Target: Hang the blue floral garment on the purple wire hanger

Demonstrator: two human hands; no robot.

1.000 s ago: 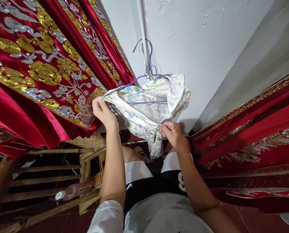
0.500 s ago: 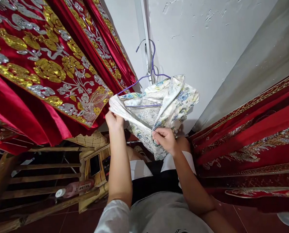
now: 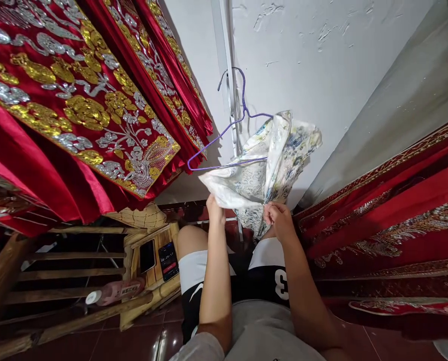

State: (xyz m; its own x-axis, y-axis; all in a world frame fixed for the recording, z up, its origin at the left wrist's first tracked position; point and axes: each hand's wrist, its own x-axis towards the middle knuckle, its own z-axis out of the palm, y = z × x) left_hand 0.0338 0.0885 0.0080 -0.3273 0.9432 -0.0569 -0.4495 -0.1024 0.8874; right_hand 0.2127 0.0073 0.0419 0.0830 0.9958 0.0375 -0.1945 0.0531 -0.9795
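A white garment with blue and yellow flowers (image 3: 293, 155) hangs by one shoulder on a purple hanger (image 3: 224, 136). The hanger's left arm is bare, with the cloth below it. My left hand (image 3: 215, 208) is closed on the left side of the garment, its fingertips partly hidden by the pale cloth. My right hand (image 3: 278, 215) pinches the front edge lower down, near the middle. Between both hands the front is pulled open, showing the patterned inside. The hanger's hook rests at a metal upright (image 3: 228, 75) on the wall.
Red embroidered cloth (image 3: 96, 115) hangs at left, and more red beaded cloth (image 3: 397, 225) at right. Beside my left leg, a bamboo bench (image 3: 133, 301) carries a dark phone (image 3: 147, 256), a phone with a lit timer (image 3: 168, 261) and a pink bottle (image 3: 118, 292). Behind is a white wall (image 3: 302, 65).
The garment's left shoulder has come off the hanger, leaving that arm bare. My left hand has moved right and down with the cloth. My right hand has shifted right, still pinching the edge.
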